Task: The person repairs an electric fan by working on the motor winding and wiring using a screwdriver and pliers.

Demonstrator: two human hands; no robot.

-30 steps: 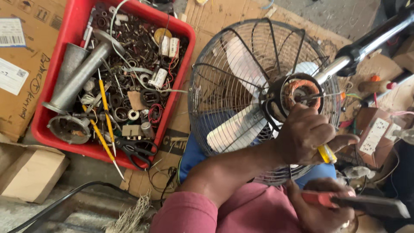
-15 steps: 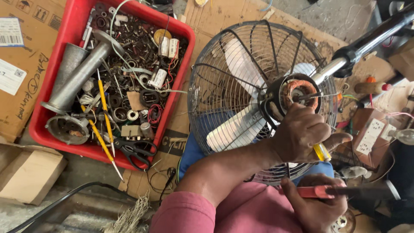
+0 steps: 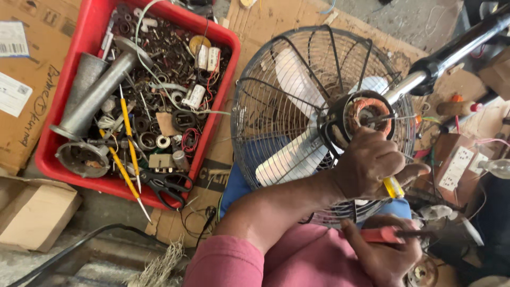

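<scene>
fan motor, its copper windings bared inside a black ring, sits at the back of the wire fan cage, which lies on the cardboard sheet just right of the red crate. left hand is fisted round a yellow-handled screwdriver and rests against the motor's lower rim. right hand is closed on a red-handled tool, low by the pink sleeve.

since half a second ago the left hand has hardly shifted on the motor, while the red-handled tool sits a little lower and flatter; the crate and cage have stayed put.

cardboard covers a rough concrete floor. the crate holds a grey metal pipe, scissors, yellow drivers, small capacitors and loose hardware. a cardboard box lies at the lower left. the chrome fan pole runs toward the cardboard's upper right corner.

the cage nearly meets the crate's right wall. clutter of wires and white sockets crowds the right edge; some bare cardboard shows along the far edge above the cage.
</scene>
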